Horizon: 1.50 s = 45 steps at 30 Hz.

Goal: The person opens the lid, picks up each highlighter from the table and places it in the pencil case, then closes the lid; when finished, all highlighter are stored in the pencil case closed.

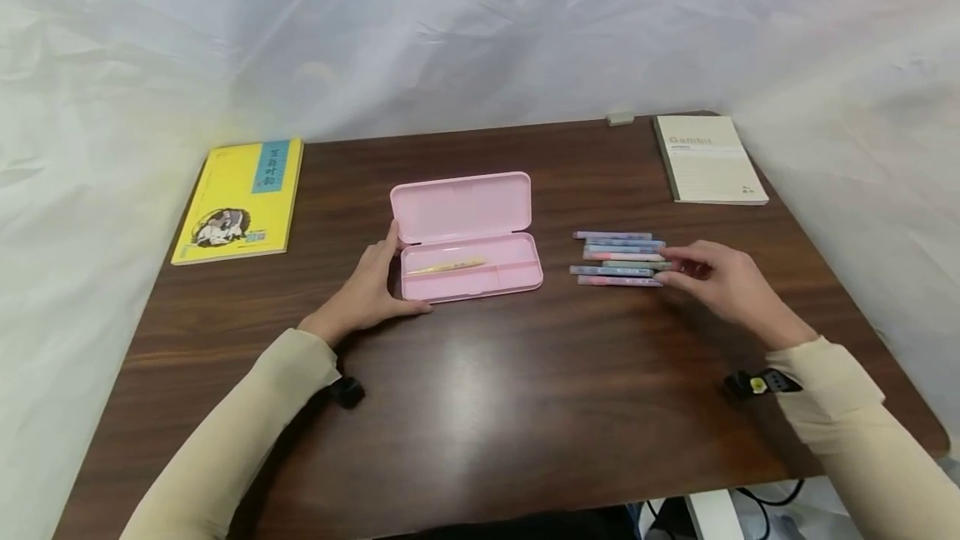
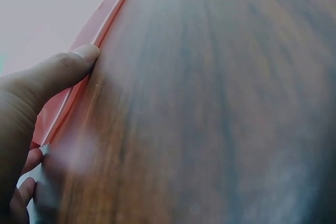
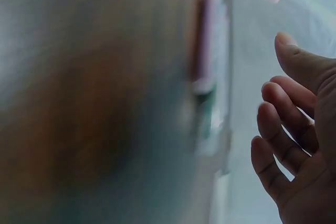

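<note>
A pink pencil case (image 1: 461, 211) lies open, its lid tilted back and a yellow pen (image 1: 447, 267) inside the long compartment. My left hand (image 1: 366, 286) spans the case's left end and holds it, thumb along the front edge and index finger by the hinge side. In the left wrist view that thumb (image 2: 68, 69) presses the pink rim. To the right of the case, several pastel pens (image 1: 611, 271) lie side by side. My right hand (image 1: 723, 277) is at their right ends, thumb and fingers apart. The right wrist view shows nothing between its fingers (image 3: 283, 135).
On the left of the brown table (image 1: 465, 423) lies a yellow book (image 1: 247, 190). A cream notebook (image 1: 712, 165) lies at the back right, near a small white block (image 1: 620, 118) on the back edge. White sheeting (image 1: 465, 40) hangs behind.
</note>
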Motion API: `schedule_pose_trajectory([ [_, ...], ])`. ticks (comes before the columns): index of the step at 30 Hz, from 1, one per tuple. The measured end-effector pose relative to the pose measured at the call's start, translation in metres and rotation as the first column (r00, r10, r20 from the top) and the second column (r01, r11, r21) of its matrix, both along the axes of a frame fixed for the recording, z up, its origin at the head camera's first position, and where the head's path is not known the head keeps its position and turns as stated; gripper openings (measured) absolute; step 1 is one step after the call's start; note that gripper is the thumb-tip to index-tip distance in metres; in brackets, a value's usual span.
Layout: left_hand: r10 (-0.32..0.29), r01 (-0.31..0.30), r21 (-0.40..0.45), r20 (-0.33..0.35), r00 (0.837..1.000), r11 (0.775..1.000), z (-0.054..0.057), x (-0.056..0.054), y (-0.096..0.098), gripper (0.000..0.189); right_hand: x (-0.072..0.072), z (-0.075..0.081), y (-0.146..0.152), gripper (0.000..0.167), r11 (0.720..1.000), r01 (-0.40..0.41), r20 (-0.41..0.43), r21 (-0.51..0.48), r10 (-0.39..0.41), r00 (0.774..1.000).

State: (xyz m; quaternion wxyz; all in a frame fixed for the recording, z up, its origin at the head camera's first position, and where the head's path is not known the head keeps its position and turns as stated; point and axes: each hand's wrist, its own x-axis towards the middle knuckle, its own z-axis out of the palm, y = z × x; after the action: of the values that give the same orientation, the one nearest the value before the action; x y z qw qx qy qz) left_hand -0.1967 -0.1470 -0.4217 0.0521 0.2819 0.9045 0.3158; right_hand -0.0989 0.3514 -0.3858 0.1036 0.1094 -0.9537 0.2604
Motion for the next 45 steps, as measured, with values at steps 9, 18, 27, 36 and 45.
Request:
schedule_pose_trajectory([
  [9,0.017,-0.017,0.014,-0.018,1.000,1.000,-0.001,0.002,-0.011,0.143,-0.003,-0.025,0.003,0.034,0.999,0.003,0.048,0.038,-0.004,0.999],
  [18,0.026,-0.025,0.027,-0.045,0.999,0.999,0.000,0.007,-0.017,0.142,-0.014,-0.021,-0.012,0.026,0.998,-0.009,0.098,0.056,0.003,0.995],
  [27,0.013,-0.012,0.004,-0.046,0.999,1.000,0.004,0.004,-0.014,0.141,-0.008,-0.018,-0.009,0.014,0.997,-0.036,-0.063,0.066,0.040,0.997],
  [36,-0.031,0.031,0.014,-0.064,0.997,0.999,0.003,-0.005,-0.008,0.141,-0.033,0.024,-0.045,0.013,0.992,-0.128,-0.180,-0.004,0.126,0.976],
  [45,-0.024,0.024,0.029,-0.018,1.000,0.999,-0.004,-0.001,-0.004,0.140,-0.093,0.029,-0.138,0.009,0.908,-0.415,-0.119,-0.053,0.407,0.906],
])
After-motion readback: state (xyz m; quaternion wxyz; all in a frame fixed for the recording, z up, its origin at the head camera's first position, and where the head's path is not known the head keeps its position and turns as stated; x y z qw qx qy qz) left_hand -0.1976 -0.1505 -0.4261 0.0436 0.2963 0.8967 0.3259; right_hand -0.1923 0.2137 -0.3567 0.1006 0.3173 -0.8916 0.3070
